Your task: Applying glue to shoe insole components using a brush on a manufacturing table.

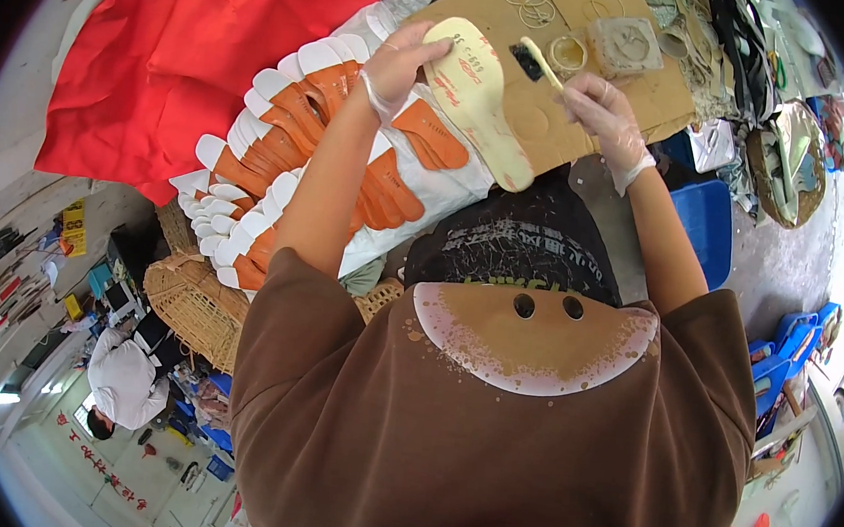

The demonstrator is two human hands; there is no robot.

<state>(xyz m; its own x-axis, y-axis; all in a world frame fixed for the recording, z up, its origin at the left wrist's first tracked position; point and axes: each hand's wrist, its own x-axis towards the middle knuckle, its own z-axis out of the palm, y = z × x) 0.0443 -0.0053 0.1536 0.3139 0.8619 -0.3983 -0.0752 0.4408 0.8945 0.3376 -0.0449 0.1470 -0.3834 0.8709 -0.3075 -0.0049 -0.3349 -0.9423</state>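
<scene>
My left hand (396, 68), in a thin see-through glove, pinches the left edge of a cream insole (481, 96) near its wide end. The insole carries red and dark marks, and its narrow end points down toward my lap. In my gloved right hand (603, 119) is a small brush with a pale handle (542, 64); its dark end (527, 62) is just right of the insole, apart from it. Beyond the brush, a round ring-shaped dish (567, 53) and a cloudy plastic tub (625, 46) rest on the brown cardboard (539, 128).
Orange shoe uppers with white tips (289, 121) lie in overlapping rows on white cloth, beside a red cloth (199, 53). Pale bands (531, 8) lie on the cardboard. A blue bin (703, 228) stands at right, a wicker basket (193, 299) at left. Another person (126, 378) is farther off.
</scene>
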